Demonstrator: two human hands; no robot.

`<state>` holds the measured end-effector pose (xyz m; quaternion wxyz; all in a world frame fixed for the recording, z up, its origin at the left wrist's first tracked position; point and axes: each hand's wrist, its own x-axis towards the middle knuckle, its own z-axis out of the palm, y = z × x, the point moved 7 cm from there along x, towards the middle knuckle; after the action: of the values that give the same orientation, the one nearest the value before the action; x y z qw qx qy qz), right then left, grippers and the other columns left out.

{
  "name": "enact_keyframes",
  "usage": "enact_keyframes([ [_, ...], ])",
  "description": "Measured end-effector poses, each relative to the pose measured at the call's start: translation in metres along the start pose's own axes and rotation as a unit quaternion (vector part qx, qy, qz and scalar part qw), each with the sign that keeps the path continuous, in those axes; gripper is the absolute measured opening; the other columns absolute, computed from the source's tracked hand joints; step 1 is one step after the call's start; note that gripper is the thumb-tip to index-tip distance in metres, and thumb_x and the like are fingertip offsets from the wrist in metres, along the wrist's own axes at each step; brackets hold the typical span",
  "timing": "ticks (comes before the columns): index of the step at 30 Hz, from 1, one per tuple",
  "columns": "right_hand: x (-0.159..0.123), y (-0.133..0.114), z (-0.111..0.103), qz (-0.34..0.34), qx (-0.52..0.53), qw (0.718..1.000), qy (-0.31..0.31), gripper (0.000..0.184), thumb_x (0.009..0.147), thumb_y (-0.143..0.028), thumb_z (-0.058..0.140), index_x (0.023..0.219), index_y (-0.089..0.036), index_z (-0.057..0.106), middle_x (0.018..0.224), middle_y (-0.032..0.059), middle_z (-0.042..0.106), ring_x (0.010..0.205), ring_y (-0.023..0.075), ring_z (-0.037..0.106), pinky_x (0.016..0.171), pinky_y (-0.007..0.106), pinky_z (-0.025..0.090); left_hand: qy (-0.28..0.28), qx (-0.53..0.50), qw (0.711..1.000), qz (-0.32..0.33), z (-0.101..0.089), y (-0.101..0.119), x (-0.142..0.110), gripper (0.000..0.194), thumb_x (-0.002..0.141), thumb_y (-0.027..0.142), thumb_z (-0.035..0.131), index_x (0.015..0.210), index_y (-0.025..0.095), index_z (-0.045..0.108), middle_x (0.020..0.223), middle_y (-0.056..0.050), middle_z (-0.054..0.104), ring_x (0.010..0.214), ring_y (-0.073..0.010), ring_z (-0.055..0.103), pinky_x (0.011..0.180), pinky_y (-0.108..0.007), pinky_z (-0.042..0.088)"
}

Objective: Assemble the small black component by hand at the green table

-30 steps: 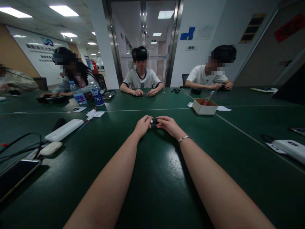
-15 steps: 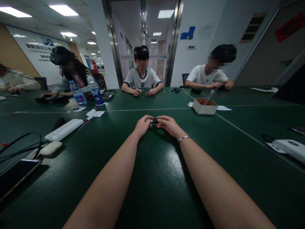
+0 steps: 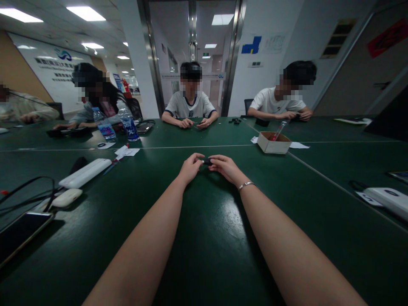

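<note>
Phone (image 3: 19, 231): dark slab at the near edge, far to the left of the hands, lying flat.
White case (image 3: 67, 197): small and rounded, beyond the phone, well left of the left hand, with black cable looping beside it.
White bar (image 3: 85, 172): long and pale, lying slantwise left of the hands.
Water bottles (image 3: 129, 124): two standing upright, beyond and left of the hands.
Left hand (image 3: 190, 168): resting on the green tabletop (image 3: 204, 238), fingers curled, tips pinching one end of the small black piece.
Small black piece (image 3: 207, 161): held between both hands, just above the tabletop.
Right hand (image 3: 225, 167): fingertips closed on the other end; bracelet (image 3: 246, 184) at the wrist.
Cardboard box (image 3: 273, 142): open, beyond and right of the hands.
White device (image 3: 387, 199): far right, well apart.
</note>
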<state>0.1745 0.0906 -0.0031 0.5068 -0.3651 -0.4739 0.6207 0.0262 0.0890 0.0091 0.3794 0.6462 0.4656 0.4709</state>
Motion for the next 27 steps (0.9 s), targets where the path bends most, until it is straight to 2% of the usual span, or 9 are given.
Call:
enact_keyframes([
  [3, 0.0, 0.0, 0.0, -0.002, 0.0, 1.0, 0.002, 0.01, 0.08, -0.005, 0.069, 0.086, -0.012, 0.068, 0.076, 0.005, 0.068, 0.058, 0.0107, 0.065, 0.059, 0.019, 0.057, -0.004, -0.004, 1.0, -0.005, 0.001, -0.001, 0.0, 0.025, 0.082, 0.023, 0.047, 0.097, 0.018, 0.066, 0.075, -0.002, 0.061, 0.065, -0.0133, 0.054, 0.058, -0.023, 0.042],
  [7, 0.0, 0.001, 0.0, -0.003, 0.003, 1.0, 0.001, 0.01, 0.08, -0.004, 0.068, 0.086, -0.012, 0.068, 0.076, 0.0052, 0.069, 0.058, 0.0109, 0.065, 0.06, 0.02, 0.057, 0.01, 0.015, 1.0, -0.001, -0.001, -0.001, 0.0, 0.025, 0.079, 0.021, 0.049, 0.097, 0.019, 0.067, 0.085, -0.002, 0.063, 0.062, -0.0118, 0.052, 0.059, -0.023, 0.043],
  [12, 0.0, 0.001, -0.001, -0.006, -0.004, 1.0, 0.001, 0.011, 0.079, -0.008, 0.072, 0.087, -0.012, 0.067, 0.075, 0.0055, 0.068, 0.059, 0.011, 0.065, 0.06, 0.02, 0.056, 0.0, 0.018, 1.0, 0.002, 0.0, 0.0, 0.0, 0.025, 0.083, 0.025, 0.047, 0.097, 0.018, 0.067, 0.077, -0.002, 0.062, 0.061, -0.0122, 0.052, 0.059, -0.024, 0.043],
  [15, 0.001, 0.001, 0.0, -0.008, -0.012, 1.0, -0.001, 0.013, 0.078, -0.009, 0.072, 0.088, -0.013, 0.065, 0.076, 0.0049, 0.068, 0.06, 0.0113, 0.065, 0.061, 0.02, 0.056, 0.001, 0.008, 1.0, 0.006, 0.0, 0.001, -0.001, 0.025, 0.081, 0.021, 0.049, 0.1, 0.018, 0.065, 0.078, -0.002, 0.061, 0.062, -0.0121, 0.052, 0.06, -0.023, 0.043],
  [19, 0.002, 0.0, 0.005, -0.032, -0.095, 0.995, -0.013, 0.021, 0.07, -0.007, 0.074, 0.086, -0.015, 0.062, 0.073, 0.0011, 0.067, 0.064, 0.0118, 0.064, 0.064, 0.022, 0.054, 0.026, 0.002, 1.0, 0.014, -0.005, 0.001, 0.0, 0.022, 0.082, 0.025, 0.052, 0.098, 0.018, 0.064, 0.083, -0.002, 0.06, 0.066, -0.0123, 0.053, 0.059, -0.023, 0.042],
  [23, 0.005, -0.002, 0.01, -0.09, -0.225, 0.97, -0.005, 0.023, 0.063, -0.007, 0.077, 0.077, -0.015, 0.06, 0.066, -0.0026, 0.063, 0.063, 0.0111, 0.06, 0.06, 0.02, 0.049, 0.032, 0.024, 0.999, 0.024, -0.005, -0.004, 0.001, 0.018, 0.082, 0.032, 0.058, 0.091, 0.017, 0.063, 0.083, -0.002, 0.061, 0.068, -0.0123, 0.054, 0.062, -0.024, 0.042],
  [25, 0.006, -0.003, 0.01, -0.106, -0.248, 0.963, 0.009, 0.021, 0.062, -0.005, 0.074, 0.074, -0.015, 0.059, 0.069, -0.0014, 0.064, 0.064, 0.011, 0.06, 0.059, 0.019, 0.048, 0.019, 0.043, 0.999, 0.026, -0.002, -0.005, 0.001, 0.018, 0.08, 0.033, 0.062, 0.088, 0.017, 0.063, 0.079, -0.002, 0.062, 0.068, -0.0125, 0.054, 0.064, -0.024, 0.042],
  [27, 0.007, -0.002, 0.01, -0.098, -0.233, 0.967, 0.019, 0.022, 0.065, -0.001, 0.067, 0.08, -0.015, 0.059, 0.075, -0.0001, 0.066, 0.06, 0.01, 0.059, 0.052, 0.018, 0.047, 0.001, 0.058, 0.998, 0.025, 0.001, -0.005, 0.0, 0.02, 0.077, 0.035, 0.067, 0.087, 0.017, 0.063, 0.075, -0.001, 0.062, 0.067, -0.0131, 0.055, 0.064, -0.024, 0.042],
])
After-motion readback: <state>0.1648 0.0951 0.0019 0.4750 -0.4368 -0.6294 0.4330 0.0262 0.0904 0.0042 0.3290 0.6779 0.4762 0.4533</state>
